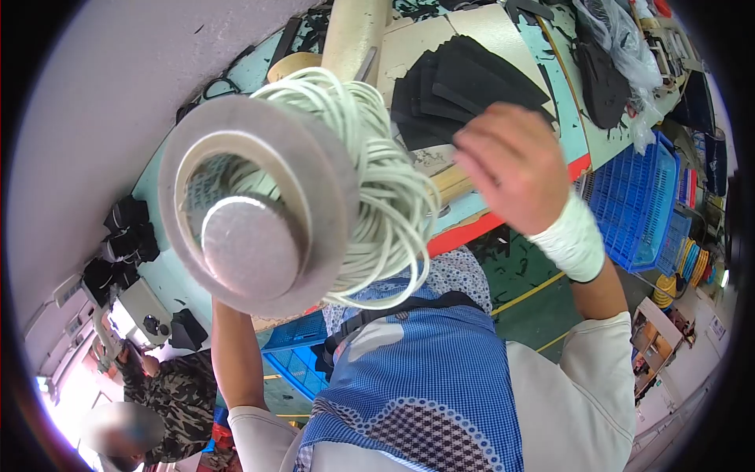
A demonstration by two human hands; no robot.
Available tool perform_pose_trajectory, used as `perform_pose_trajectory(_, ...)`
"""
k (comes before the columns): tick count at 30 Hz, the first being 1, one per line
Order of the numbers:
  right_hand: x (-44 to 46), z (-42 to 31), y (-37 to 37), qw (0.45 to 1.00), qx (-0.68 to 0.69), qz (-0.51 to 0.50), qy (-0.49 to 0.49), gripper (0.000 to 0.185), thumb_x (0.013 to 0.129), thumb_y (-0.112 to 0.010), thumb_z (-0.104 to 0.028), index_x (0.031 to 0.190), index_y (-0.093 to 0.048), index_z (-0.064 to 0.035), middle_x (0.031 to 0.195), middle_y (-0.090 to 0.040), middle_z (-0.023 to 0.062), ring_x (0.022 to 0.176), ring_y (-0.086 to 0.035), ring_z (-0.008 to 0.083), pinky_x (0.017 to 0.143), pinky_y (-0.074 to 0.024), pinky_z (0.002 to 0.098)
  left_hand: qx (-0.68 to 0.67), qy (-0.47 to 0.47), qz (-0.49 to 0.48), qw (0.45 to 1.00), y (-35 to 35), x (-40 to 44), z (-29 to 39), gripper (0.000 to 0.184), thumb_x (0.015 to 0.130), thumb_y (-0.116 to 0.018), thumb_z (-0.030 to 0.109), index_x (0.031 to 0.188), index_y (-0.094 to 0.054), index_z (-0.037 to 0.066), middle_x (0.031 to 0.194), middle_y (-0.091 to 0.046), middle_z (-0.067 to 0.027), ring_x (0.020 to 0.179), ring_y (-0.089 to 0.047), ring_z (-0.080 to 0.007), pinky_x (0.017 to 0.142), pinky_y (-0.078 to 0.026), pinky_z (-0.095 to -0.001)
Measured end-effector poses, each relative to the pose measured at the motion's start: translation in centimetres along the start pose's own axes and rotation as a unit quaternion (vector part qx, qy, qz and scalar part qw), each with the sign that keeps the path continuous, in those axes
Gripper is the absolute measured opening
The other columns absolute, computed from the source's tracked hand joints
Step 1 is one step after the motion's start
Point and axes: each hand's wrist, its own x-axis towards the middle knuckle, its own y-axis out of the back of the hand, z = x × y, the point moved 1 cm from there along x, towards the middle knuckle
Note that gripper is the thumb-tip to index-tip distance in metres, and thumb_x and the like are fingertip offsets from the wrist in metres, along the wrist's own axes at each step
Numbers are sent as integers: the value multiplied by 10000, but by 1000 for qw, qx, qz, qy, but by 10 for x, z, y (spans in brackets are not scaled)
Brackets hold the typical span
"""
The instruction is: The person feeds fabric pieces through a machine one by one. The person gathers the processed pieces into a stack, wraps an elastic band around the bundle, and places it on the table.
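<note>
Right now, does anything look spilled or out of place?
Yes: dark scraps litter the green floor below the bench's red edge, loose and scattered. The black pieces near the right hand are fanned unevenly rather than squared up.

Right hand (519, 165) near overlapping black pieces (468, 86) and looped pale cords (381, 185).

coiled pale cord (385, 189) blocking the middle, metal disc (252, 245) blocking the left, gap between cord and right fingers (489, 143)

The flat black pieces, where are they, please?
In the head view, the flat black pieces lie fanned at the upper right of centre, partly behind the right hand.
</note>
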Motion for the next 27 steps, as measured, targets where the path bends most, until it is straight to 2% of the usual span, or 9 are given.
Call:
perform_pose_trajectory(2, -5, -18, -29, 988, 140, -53, -39, 203, 737, -735, -156, 888, -681, -31, 820, -628, 84, 820, -604, 274, 712, -476, 364, -21, -26, -12, 999, -5, 4, -2, 174, 795, -638, 180, 921, -704, 78, 885, -701, -107, 886, -649, -284, 809, -481, -405)
perform_pose_trajectory(9, 4, -14, -34, 972, 151, -182, -19, 134, 730, -714, -118, 820, -649, -43, 804, -636, 93, 821, -589, 277, 720, -476, 384, -3, -108, -58, 992, -33, 11, -7, 131, 716, -695, 163, 822, -720, 89, 780, -706, -110, 783, -673, -300, 721, -509, -420)
perform_pose_trajectory(12, 7, -8, 31, 995, 36, 64, -63, 166, 683, -731, -39, 784, -599, -47, 778, -605, 87, 884, -610, 302, 736, -481, 408, -74, -4, -84, 994, -32, 3, 1, 112, 786, -672, 160, 839, -691, 64, 749, -684, -99, 688, -637, -243, 630, -480, -361)
perform_pose_trajectory(14, 8, 12, 24, 997, -7, 68, -25, 223, 668, -767, -91, 816, -608, -43, 950, -617, 123, 995, -589, 341, 817, -475, 418, -130, 91, -115, 981, -23, -9, 11, 120, 857, -650, 157, 857, -662, 38, 718, -661, -87, 594, -601, -185, 538, -452, -301)
perform_pose_trajectory(16, 4, 20, -4, 977, -161, -35, -133, 856, 579, -850, -423, 1266, -521, -33, 1227, -493, 262, 1180, -471, 407, 1006, -402, 446, -181, 180, -144, 956, -19, -22, 14, 151, 928, -627, 154, 875, -632, 12, 687, -639, -76, 499, -565, -127, 446, -424, -242)
perform_pose_trajectory(19, 5, 50, -26, 954, -240, -49, -173, 1075, 539, -833, -531, 1381, -407, -16, 1210, -475, 313, 1210, -453, 421, 1035, -397, 427, -183, 139, -86, 969, -40, -35, 27, 188, 935, -635, 163, 829, -587, 16, 613, -597, -44, 440, -499, -65, 398, -356, -195)
perform_pose_trajectory(21, 13, 66, -20, 928, -133, -190, -291, 1077, 539, -817, -526, 1343, -388, 49, 1211, -471, 327, 1262, -415, 427, 1029, -407, 423, -246, 190, -77, 947, -41, -39, 46, 169, 925, -644, 140, 823, -579, 21, 626, -598, -36, 458, -502, -60, 420, -372, -192)
perform_pose_trajectory(25, 11, 101, -2, 885, -123, -241, -378, 1015, 565, -801, -479, 1276, -366, 101, 1209, -474, 333, 1228, -469, 450, 974, -458, 435, -256, 207, -52, 943, -40, -49, 62, 156, 900, -681, 133, 823, -628, 8, 619, -595, 13, 549, -523, -50, 496, -408, -227)
perform_pose_trajectory(27, -2, 111, 0, 877, -82, -222, -418, 932, 577, -801, -465, 1199, -383, 90, 1118, -554, 325, 1067, -594, 447, 881, -511, 454, -250, 178, -40, 951, -50, -54, 70, 160, 893, -691, 128, 816, -622, 5, 622, -594, 11, 555, -520, -45, 505, -403, -221)
